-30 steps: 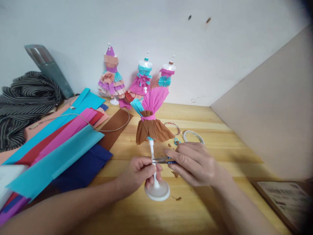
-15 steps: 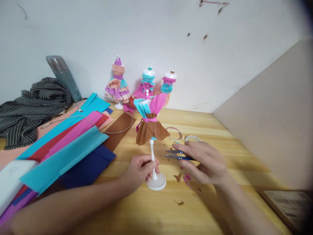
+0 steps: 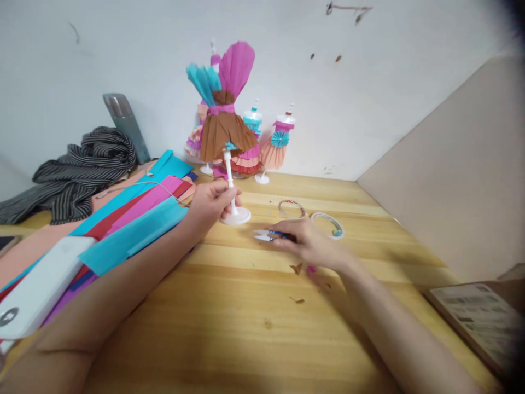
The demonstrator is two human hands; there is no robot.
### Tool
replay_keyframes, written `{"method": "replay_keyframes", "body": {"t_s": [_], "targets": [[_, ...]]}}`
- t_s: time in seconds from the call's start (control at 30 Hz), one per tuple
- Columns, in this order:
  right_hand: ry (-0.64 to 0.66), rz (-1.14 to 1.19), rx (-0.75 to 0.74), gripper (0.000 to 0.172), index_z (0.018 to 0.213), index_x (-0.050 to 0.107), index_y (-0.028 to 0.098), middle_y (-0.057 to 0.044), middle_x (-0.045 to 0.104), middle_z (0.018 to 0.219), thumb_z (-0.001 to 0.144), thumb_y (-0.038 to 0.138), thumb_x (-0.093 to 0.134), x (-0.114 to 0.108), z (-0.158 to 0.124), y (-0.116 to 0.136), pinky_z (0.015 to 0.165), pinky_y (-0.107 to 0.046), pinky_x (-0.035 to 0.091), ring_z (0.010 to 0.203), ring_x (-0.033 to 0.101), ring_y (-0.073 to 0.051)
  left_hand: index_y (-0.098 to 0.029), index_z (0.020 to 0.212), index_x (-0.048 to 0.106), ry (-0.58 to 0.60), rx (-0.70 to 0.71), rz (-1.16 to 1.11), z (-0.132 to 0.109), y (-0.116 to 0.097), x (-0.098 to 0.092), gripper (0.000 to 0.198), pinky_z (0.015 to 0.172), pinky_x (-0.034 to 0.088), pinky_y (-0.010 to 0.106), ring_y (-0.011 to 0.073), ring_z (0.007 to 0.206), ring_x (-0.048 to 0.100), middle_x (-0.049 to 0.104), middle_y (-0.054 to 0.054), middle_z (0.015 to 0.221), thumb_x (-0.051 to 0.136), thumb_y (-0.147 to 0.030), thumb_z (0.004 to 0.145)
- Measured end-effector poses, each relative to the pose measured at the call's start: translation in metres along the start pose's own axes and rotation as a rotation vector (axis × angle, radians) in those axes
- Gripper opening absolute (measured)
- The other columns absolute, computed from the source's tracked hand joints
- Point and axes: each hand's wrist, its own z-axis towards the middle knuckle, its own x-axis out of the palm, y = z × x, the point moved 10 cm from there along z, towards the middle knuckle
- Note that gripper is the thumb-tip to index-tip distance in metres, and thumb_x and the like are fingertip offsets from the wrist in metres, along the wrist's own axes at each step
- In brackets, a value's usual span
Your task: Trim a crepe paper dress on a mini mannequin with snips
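Observation:
My left hand (image 3: 210, 203) is closed round the thin white pole of a small mannequin stand (image 3: 233, 210) and holds it up just over the wooden table (image 3: 254, 317). The stand wears a brown paper skirt (image 3: 223, 134) with pink and turquoise paper fanned above it. My right hand (image 3: 309, 243) lies low on the table with its fingers pinched on small blue-handled snips (image 3: 268, 235), blades pointing left. Brown and pink paper scraps (image 3: 301, 269) lie just in front of that hand.
Two tape rolls (image 3: 327, 224) lie behind the right hand. Finished paper-dress mannequins (image 3: 275, 143) stand by the wall. Sheets of coloured crepe paper (image 3: 131, 230), a white box (image 3: 36, 287), a cable, striped cloth (image 3: 84, 172) and a steel flask (image 3: 125, 126) fill the left. A cardboard box (image 3: 479, 320) sits at right.
My left hand has carried the dressed stand away from me and up, toward the back of the table. My right hand has sunk to the table with the snips.

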Motion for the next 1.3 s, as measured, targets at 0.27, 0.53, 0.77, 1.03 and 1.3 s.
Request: {"method": "replay_keyframes", "body": {"t_s": [0.27,0.53,0.77,1.03,1.3], "targets": [[0.108,-0.09,0.112,0.017,0.097,0.064,0.013,-0.01,0.069,0.091,0.084,0.013,0.053,0.088,0.013,0.045,0.07,-0.029,0.047,0.077,0.064,-0.02,-0.009,0.076,0.065,0.124,0.073,0.273,-0.006,-0.026,-0.005,0.019,0.04,0.038,0.015,0.0054,0.044,0.044,0.062,0.001,0.06,0.057,-0.027,0.078],[0.082,-0.221,-0.012,0.026,0.113,0.06,0.015,-0.015,0.061,0.118,0.089,0.02,0.051,0.086,0.025,0.059,0.092,-0.039,0.044,0.107,0.055,-0.026,-0.013,0.063,0.064,0.31,0.101,0.3,-0.017,0.007,0.028,0.028,0.043,0.033,0.017,0.0068,0.043,0.042,0.049,-0.003,0.048,0.054,-0.033,0.079],[0.049,-0.221,-0.023,0.026,0.114,0.062,0.022,-0.008,0.068,0.115,0.092,0.027,0.05,0.101,0.072,0.017,0.103,-0.04,0.04,0.116,0.056,-0.023,-0.013,0.065,0.065,0.336,0.128,0.337,-0.027,0.007,0.035,0.026,0.045,0.033,0.018,0.008,0.048,0.044,0.053,-0.002,0.053,0.052,-0.031,0.08],[-0.004,-0.244,0.154,0.041,0.131,0.054,0.011,-0.022,0.05,0.14,0.095,0.026,0.042,0.056,-0.023,-0.02,0.111,-0.061,0.026,0.132,0.045,-0.032,-0.013,0.064,0.065,0.335,0.096,0.339,-0.019,0.018,0.032,0.026,0.043,0.033,0.016,0.0074,0.047,0.043,0.055,-0.001,0.054,0.054,-0.031,0.079],[-0.053,-0.18,0.16,0.045,0.138,0.049,0.014,-0.016,0.043,0.148,0.095,0.015,0.034,0.035,0.009,-0.057,0.112,-0.047,0.036,0.138,0.039,-0.025,-0.013,0.062,0.063,0.315,0.016,0.325,-0.01,0.03,0.027,0.026,0.041,0.033,0.016,0.0061,0.04,0.041,0.047,-0.003,0.045,0.056,-0.032,0.079]]}}
